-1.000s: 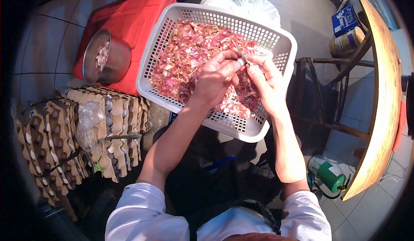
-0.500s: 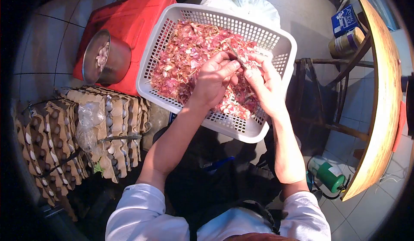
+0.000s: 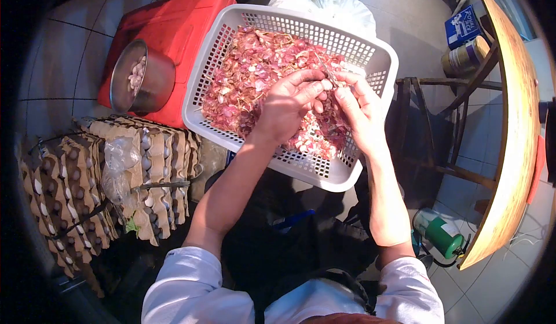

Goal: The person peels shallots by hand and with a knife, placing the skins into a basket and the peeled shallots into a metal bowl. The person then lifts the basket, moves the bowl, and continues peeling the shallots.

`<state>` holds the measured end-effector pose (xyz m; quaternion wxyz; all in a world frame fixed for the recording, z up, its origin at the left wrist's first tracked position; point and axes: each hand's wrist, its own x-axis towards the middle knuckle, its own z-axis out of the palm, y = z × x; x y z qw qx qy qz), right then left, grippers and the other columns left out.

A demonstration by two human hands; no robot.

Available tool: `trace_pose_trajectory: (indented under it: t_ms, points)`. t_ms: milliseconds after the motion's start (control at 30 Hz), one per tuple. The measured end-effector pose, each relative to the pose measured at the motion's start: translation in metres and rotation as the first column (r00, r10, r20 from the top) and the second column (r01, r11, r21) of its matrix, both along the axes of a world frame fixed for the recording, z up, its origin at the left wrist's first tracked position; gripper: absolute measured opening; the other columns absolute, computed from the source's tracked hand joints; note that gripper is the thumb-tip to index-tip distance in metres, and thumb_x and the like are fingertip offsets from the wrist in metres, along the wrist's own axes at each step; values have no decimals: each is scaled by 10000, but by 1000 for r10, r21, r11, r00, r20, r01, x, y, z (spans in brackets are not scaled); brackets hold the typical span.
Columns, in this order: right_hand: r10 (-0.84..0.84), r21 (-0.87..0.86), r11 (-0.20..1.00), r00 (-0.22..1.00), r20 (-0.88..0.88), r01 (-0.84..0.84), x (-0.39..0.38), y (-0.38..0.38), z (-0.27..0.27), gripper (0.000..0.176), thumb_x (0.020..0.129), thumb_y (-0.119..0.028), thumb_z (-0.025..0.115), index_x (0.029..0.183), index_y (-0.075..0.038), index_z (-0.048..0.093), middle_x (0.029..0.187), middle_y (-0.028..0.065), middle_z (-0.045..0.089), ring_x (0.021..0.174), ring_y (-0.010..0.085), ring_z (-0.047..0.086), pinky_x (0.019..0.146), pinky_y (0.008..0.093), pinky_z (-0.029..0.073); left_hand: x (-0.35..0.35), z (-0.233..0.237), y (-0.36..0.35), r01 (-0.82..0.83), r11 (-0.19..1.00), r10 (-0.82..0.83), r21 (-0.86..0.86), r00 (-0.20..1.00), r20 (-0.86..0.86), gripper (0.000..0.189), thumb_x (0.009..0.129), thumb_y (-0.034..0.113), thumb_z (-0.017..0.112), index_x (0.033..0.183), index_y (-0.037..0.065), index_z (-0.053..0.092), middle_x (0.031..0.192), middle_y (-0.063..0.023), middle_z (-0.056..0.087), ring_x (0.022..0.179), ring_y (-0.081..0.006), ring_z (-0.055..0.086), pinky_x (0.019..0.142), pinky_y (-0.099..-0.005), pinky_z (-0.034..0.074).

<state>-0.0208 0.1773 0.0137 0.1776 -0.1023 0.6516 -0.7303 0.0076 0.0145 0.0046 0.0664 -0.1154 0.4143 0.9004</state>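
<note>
- Change vs. the frame half a second back: the thin blade (image 3: 328, 73) has shifted slightly right, and the fingertips of the two hands have drawn closer together. The basket and pot have not moved.
- Nearest: white sleeves (image 3: 185, 283) and bare forearms reach forward over a dark lap.
- Low left, beside the person: stacked cardboard egg trays (image 3: 145, 173) with a clear bag lying on them.
- Low right, on the tiled floor: a green canister (image 3: 443, 234), under the edge of a wooden table (image 3: 515, 121).
- Left hand (image 3: 284, 106): over the basket, fingers curled, tips pinched toward the blade. Whatever it grips is hidden, so I cannot tell.
- Right hand (image 3: 360, 112): just beside the left and touching it at the fingertips, thumb and fingers closed on the blade, which sticks up between the two hands.
- White plastic basket (image 3: 301, 29): directly under both hands, tilted, its near edge over the lap.
- Reddish peels (image 3: 249, 75): heaped inside the basket, filling most of its floor.
- Further left: a steel pot (image 3: 152, 83) holding pale peeled pieces sits on a red cooler (image 3: 179, 22), just beside the basket.
- Farthest: a plastic bag (image 3: 341, 8) lies behind the basket's far rim, and a blue box (image 3: 463, 27) sits upper right.
</note>
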Motion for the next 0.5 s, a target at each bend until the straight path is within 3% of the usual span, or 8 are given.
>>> trace_pose_trajectory:
  t_ms: [100,167,300,500]
  points:
    - [34,16,999,997,69,-35,2,1,8,323,949,-155,592,1230,-2,543,987,49,650,890,95,578,794,253,468,-1,-4,0,-26,1000,26,5,999,-35,218,941,51,570,1143,-27,541,875,-93,634,704,-115,583,600,-195,472]
    - [56,94,994,997,-46,-51,2,0,5,338,949,-164,593,1242,-6,536,995,69,657,909,115,589,815,272,472,-1,-8,-2,-33,998,30,-53,998,-53,215,943,54,569,1142,-21,542,876,-89,638,693,-111,582,596,-191,468]
    - [73,193,980,993,-90,-54,2,0,7,347,947,-176,597,1247,-13,535,1010,109,668,945,150,611,850,305,477,0,-7,-6,-35,987,29,-159,999,-37,200,941,54,575,1127,-18,557,877,-77,644,678,-99,581,589,-184,462]
    - [55,188,982,989,-139,-28,1,0,4,313,956,-171,581,1231,-24,552,933,79,658,850,121,597,774,276,483,0,-3,-4,-55,984,48,-168,998,-44,194,932,36,585,1113,-32,572,904,-85,653,701,-99,592,612,-190,481]
